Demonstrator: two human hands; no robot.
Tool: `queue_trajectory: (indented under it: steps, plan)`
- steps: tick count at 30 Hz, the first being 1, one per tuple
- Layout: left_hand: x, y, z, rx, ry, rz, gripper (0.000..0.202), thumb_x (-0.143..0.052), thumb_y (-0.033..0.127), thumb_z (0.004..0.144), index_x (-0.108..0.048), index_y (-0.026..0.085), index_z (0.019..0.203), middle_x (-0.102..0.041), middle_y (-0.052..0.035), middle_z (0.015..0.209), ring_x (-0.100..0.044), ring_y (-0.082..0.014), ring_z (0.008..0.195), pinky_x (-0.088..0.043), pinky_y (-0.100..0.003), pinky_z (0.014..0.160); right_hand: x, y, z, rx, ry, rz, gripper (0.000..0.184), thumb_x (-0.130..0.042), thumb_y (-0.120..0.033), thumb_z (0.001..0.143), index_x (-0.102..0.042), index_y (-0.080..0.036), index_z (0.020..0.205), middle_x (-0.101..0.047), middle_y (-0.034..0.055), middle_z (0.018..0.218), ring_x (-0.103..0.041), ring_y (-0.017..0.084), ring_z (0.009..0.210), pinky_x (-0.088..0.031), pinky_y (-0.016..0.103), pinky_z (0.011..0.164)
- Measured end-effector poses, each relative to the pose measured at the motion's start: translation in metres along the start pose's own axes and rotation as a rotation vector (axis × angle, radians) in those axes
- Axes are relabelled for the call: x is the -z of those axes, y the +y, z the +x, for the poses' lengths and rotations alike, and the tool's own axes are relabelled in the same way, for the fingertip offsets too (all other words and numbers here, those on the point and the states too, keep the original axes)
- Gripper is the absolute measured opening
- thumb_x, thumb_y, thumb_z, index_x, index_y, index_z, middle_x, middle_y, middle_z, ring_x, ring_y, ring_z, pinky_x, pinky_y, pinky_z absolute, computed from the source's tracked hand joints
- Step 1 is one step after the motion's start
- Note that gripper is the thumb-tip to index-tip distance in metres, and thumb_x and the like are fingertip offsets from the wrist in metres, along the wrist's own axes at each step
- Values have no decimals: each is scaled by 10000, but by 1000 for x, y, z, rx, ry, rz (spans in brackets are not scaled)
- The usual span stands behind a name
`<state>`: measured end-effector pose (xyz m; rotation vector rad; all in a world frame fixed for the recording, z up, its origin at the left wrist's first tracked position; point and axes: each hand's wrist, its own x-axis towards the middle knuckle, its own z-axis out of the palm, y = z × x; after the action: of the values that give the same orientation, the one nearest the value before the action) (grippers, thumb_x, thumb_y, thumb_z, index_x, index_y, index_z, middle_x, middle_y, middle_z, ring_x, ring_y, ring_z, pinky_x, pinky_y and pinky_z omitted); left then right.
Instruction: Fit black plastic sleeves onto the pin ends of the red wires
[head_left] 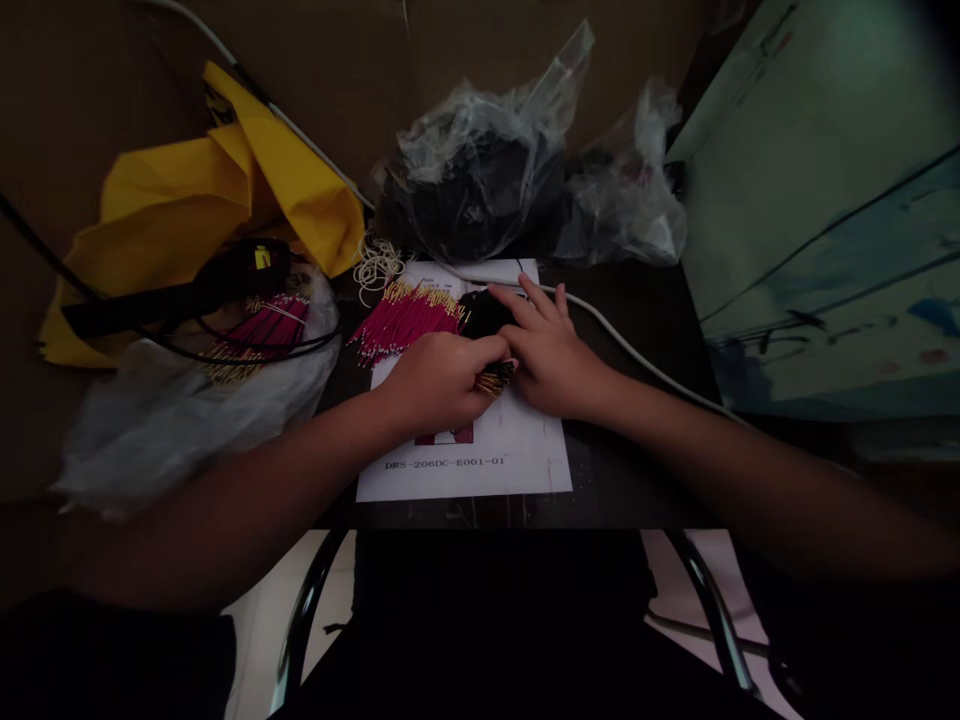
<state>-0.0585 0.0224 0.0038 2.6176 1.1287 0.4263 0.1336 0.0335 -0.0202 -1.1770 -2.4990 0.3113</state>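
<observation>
My left hand point(448, 385) is closed round a bundle of dark wires with gold-coloured tips point(496, 378), which poke out on the right side of the fist. My right hand point(553, 350) lies just beside it with fingers spread, close to a pile of black wires point(484, 312). Its thumb side is against or very near the bundle; contact is hard to make out. Left of the black wires lies a fan of pink-red wires point(405, 325) with gold tips. A printed white sheet point(465, 480) lies under both hands.
Dark stuff in clear plastic bags point(480, 190) stands at the back. A tangle of cream cord point(377, 265) and a white cable point(637, 350) lie on the dark table point(622, 470). To the left are a yellow bag point(172, 190) and a plastic bag point(187, 430) with more pink-red wires.
</observation>
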Motion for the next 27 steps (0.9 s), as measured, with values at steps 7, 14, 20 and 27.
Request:
queue_trajectory:
  steps: [7,14,20,27]
  plan:
    - [3,2,1,142,-48,272,233,-526,338,839,-599,187,1000,-678,-66,739,-639,-215,643,-280,-270,509,-5,-3,-2,28,-15,-7,223,-437,-122,845,-582,-164,1011,-359,130,1508,-83,393,1491,-76,734,1151]
    - [9,2,1,142,-102,343,303,-526,331,810,-582,197,1076,-689,-71,768,-656,-243,671,-258,-276,499,0,1,-6,43,116,34,133,-450,-154,875,-556,-195,944,-444,112,1424,-204,343,1466,-82,671,1182]
    - [8,0,1,107,-82,298,245,-537,263,790,-614,195,1012,-694,-56,765,-656,-218,683,-267,-276,509,5,3,-5,56,247,71,104,-459,-150,871,-522,-216,920,-505,95,1346,-311,300,1419,-109,632,1188]
    - [8,-1,1,94,-12,181,231,-524,291,828,-624,199,1015,-703,-47,791,-654,-213,695,-315,-279,537,5,-1,-7,86,268,52,86,-459,-167,891,-528,-216,906,-532,95,1324,-352,293,1393,-122,609,1196]
